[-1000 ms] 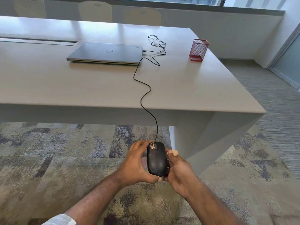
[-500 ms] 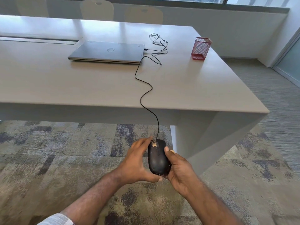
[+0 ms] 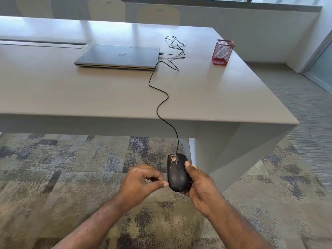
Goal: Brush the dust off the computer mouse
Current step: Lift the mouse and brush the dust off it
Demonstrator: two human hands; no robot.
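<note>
Mouse [image 3: 177,174] gripped by right hand [image 3: 201,186], long axis pointing away; dusty front lies beyond left hand [image 3: 142,182], loosely curled, thumb touching its side.

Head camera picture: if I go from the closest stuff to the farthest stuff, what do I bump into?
Left hand and right hand → black mouse → table edge → its cable → closed laptop → red mesh cup → chairs behind the table.
</note>
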